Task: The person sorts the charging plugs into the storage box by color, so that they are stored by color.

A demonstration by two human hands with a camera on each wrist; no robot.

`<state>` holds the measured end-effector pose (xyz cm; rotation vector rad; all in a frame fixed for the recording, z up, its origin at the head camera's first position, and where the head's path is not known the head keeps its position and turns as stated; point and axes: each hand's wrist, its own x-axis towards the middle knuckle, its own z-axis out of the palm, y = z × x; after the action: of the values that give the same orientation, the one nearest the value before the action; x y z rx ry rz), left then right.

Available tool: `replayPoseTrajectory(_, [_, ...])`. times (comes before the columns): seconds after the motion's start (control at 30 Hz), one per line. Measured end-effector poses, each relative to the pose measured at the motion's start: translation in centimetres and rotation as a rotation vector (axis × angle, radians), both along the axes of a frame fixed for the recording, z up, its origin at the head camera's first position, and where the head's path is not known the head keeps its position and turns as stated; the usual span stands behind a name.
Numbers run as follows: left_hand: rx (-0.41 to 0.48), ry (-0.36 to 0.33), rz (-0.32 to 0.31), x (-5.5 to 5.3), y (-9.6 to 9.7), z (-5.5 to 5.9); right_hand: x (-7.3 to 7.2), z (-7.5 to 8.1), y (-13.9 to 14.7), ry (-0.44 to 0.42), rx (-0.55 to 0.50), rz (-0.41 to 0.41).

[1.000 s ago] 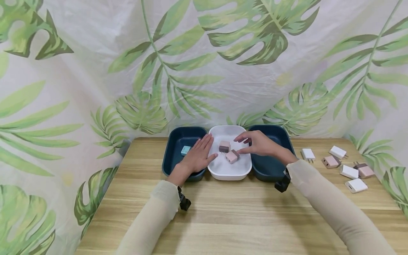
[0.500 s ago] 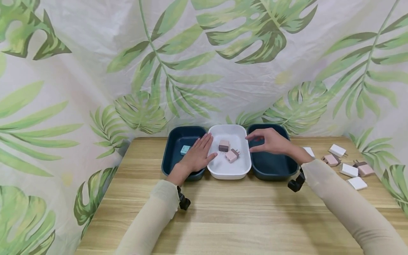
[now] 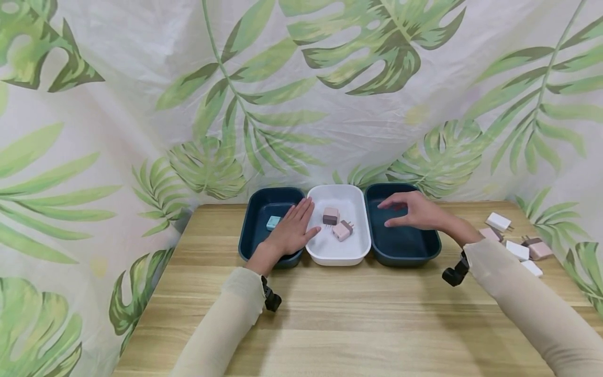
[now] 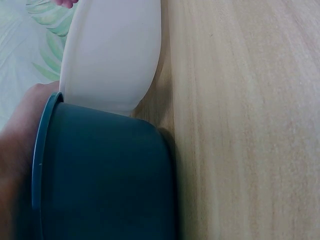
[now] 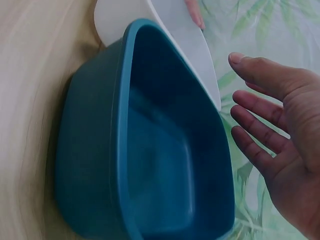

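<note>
My left hand (image 3: pixel 289 230) lies with straight fingers over the adjoining rims of the left dark blue tray (image 3: pixel 252 230) and the white tray (image 3: pixel 339 260). Inside the left tray a light teal charger (image 3: pixel 273 223) shows partly beside the hand. Two pink-and-brown plug chargers, one upright (image 3: pixel 331 215) and one tilted (image 3: pixel 342 230), sit in the white tray. Above the right dark blue tray (image 3: pixel 405 246) hovers my right hand (image 3: pixel 416 211), thumb and fingers apart with nothing between them. In the right wrist view that tray's inside (image 5: pixel 160 165) is bare.
To the right on the wooden table (image 3: pixel 348 319) lie several chargers: a white one (image 3: pixel 498 222) at the back, a pink-and-brown one (image 3: pixel 538 248), and others partly behind the right sleeve (image 3: pixel 513 293). A leaf-print cloth (image 3: pixel 282 94) hangs behind the trays.
My right hand has moved right, from over the white tray to over the right dark blue tray, its fingers empty. The left hand has stayed in place.
</note>
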<state>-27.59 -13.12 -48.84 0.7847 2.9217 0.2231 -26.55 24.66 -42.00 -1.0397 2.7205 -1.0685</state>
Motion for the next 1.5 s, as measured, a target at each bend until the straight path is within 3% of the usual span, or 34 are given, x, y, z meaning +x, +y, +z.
replayPoseTrajectory(0.6, [-0.004, 0.005, 0.002, 0.0, 0.0, 0.1, 1.3, 0.8, 4.1, 0.012, 0.041, -0.039])
replayPoseTrajectory(0.8, [-0.001, 0.011, -0.002, 0.2, 0.0, 0.3, 1.9, 0.9, 5.5, -0.022, 0.059, -0.066])
replayPoseTrajectory(1.07, [0.016, 0.005, -0.001, 0.1, -0.1, 0.1, 2.7, 1.0, 7.8, 0.028, 0.102, -0.095])
replayPoseTrajectory(1.3, [-0.004, 0.014, 0.002, 0.3, -0.1, 0.5, 3.3, 0.4, 9.8, 0.053, 0.107, -0.111])
replayPoseTrajectory(1.5, [0.007, -0.004, -0.002, -0.1, -0.1, -0.1, 3.9, -0.7, 11.8, 0.086, 0.089, -0.123])
